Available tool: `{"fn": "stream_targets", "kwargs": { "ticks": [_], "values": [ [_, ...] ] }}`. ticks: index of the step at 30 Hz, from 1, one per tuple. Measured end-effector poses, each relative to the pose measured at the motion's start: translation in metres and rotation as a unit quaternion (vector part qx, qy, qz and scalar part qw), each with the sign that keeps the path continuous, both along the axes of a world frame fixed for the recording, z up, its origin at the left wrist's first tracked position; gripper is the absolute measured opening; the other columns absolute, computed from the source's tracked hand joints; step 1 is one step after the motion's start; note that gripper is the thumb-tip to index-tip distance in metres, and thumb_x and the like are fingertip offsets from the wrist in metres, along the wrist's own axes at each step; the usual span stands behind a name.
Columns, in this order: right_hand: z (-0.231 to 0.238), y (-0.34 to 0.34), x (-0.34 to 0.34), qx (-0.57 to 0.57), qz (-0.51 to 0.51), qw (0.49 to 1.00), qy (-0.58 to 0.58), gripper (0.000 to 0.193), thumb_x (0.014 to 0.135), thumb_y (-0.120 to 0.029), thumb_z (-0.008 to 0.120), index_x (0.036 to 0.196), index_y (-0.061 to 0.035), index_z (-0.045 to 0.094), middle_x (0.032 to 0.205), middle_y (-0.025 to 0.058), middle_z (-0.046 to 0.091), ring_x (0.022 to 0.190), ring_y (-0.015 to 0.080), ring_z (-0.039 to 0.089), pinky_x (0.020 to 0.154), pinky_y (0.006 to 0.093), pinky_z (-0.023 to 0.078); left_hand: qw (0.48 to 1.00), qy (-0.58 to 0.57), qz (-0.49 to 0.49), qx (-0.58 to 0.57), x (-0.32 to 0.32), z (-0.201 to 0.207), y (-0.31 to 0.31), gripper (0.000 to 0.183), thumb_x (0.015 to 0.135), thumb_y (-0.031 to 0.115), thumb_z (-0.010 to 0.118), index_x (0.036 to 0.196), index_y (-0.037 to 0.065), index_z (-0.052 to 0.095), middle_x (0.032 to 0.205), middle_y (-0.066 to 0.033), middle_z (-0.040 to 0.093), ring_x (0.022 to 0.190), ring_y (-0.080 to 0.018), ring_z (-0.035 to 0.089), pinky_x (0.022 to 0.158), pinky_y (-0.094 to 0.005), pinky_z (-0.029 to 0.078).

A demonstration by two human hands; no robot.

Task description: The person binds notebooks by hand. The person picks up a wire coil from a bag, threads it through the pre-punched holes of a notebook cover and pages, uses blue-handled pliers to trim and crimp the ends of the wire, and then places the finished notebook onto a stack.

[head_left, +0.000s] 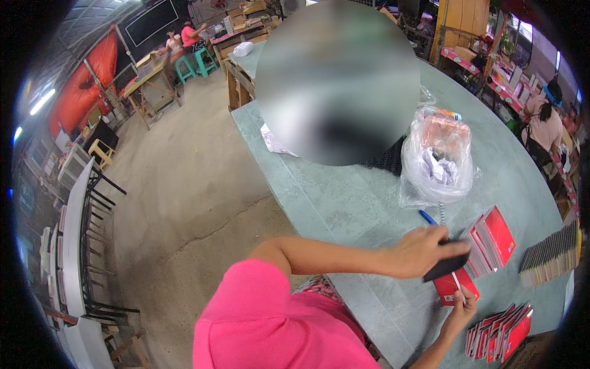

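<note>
My left hand (424, 251) reaches across the green table (344, 203) and grips a dark flat piece (447, 267) over a small red booklet (455, 286). My right hand (461, 307) pinches the booklet's near edge, with a thin white strip at its fingertips. A fanned stack of red booklets (491, 240) lies just beyond my left hand. Another pile of red booklets (501, 331) sits by my right wrist. A blue pen (428, 218) lies on the table behind my left hand.
A clear plastic bag (436, 161) with wrapped items stands farther back. A row of dark booklets (550, 257) lies at the right edge. A person sits opposite; others work at wooden tables beyond. White racks (77, 246) line the concrete floor at left.
</note>
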State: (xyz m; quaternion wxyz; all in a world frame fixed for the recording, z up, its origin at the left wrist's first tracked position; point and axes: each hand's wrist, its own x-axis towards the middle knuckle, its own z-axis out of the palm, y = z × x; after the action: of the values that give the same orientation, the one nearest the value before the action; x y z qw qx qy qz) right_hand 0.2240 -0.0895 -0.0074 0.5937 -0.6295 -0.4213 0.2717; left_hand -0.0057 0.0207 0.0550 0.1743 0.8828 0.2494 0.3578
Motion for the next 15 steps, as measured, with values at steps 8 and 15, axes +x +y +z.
{"fn": "stream_targets", "kwargs": {
  "ticks": [8, 15],
  "values": [
    [-0.007, -0.003, 0.005, -0.012, -0.021, 0.999, -0.042, 0.016, 0.083, -0.009, 0.065, 0.095, 0.0012, 0.064, 0.084, 0.0061, 0.064, 0.069, 0.0101, 0.057, 0.06, 0.0212, 0.047, 0.996, -0.04, 0.067, 0.045, 0.002, 0.008, 0.011, 0.049, 0.078, 0.012, 0.059, 0.126, 0.022, 0.049, 0.087, -0.0131, 0.049, 0.078, -0.0321, 0.054, 0.065, -0.0426, 0.045],
    [0.014, 0.004, -0.026, -0.04, -0.025, 0.999, -0.021, 0.025, 0.077, -0.011, 0.071, 0.1, 0.0, 0.066, 0.091, 0.007, 0.066, 0.076, 0.0139, 0.062, 0.067, 0.0251, 0.051, 0.978, 0.138, -0.06, -0.143, 0.005, -0.008, 0.017, 0.04, 0.078, 0.015, 0.057, 0.117, 0.011, 0.053, 0.099, -0.0174, 0.056, 0.091, -0.035, 0.057, 0.079, -0.0446, 0.047]
  ]
}}
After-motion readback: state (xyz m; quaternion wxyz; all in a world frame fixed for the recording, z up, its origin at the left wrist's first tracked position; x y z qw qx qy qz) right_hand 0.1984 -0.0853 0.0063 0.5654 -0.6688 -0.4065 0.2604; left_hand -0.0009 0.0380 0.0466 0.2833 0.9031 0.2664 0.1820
